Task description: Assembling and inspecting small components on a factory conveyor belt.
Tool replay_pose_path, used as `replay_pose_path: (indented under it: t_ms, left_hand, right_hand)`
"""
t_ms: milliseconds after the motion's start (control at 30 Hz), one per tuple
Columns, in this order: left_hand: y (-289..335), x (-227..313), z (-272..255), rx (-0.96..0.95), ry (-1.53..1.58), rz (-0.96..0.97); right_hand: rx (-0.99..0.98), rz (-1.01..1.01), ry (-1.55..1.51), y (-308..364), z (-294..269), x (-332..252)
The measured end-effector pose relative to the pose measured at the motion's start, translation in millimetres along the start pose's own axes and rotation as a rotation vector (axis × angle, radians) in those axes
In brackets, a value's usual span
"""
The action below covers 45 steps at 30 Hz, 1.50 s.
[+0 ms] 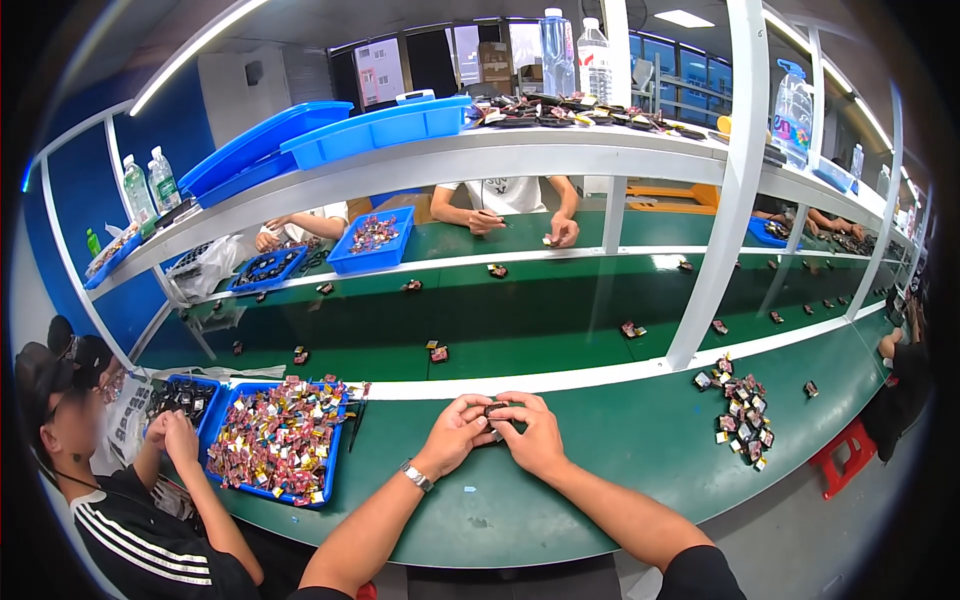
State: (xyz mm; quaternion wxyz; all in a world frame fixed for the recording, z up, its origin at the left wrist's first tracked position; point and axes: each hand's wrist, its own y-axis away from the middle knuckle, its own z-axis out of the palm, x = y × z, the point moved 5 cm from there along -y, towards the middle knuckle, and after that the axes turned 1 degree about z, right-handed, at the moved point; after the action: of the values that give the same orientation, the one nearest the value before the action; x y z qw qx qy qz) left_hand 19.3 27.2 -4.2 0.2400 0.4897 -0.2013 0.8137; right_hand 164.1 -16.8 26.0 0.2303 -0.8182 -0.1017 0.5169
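Note:
My left hand (455, 437), with a metal watch at its wrist, and my right hand (533, 434) meet over the green table. Between their fingertips they grip a small dark piece (494, 409), mostly hidden by the fingers; its exact kind does not show. Left of my hands, a blue tray (329, 480) is heaped with small red, white and yellow parts with short wires (277, 438). Off to the right lies a loose pile of small black parts with reddish and white faces (745, 415).
A white-edged conveyor belt (540, 340) runs beyond the table, carrying scattered small parts. White posts (722, 200) hold a shelf with blue trays (380, 132) and bottles. A co-worker (140, 520) sits close on the left; others work across the belt. A red stool (848, 458) stands at right.

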Motion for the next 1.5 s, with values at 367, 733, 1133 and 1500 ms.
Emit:
replay_pose_path:
  t_ms: [367, 733, 1133, 1500]
  left_hand:
    - [0.4, 3.2, 3.6, -0.044, 0.064, -0.034]
    - [0.1, 1.9, 0.4, 0.028, 0.027, -0.038]
    - [0.0, 1.8, 1.5, 0.032, 0.009, -0.023]
    - [1.6, 7.1, 8.5, 0.032, -0.043, 0.031]
  right_hand:
    - [0.03, -0.117, 0.101, 1.5, -3.0, -13.1]
    - [0.048, -0.148, 0.131, 4.4, 1.6, -13.9]
    - [0.073, -0.145, 0.103, 3.6, 1.5, -15.2]
    - [0.013, -0.293, 0.155, -1.6, -9.8, -30.4]
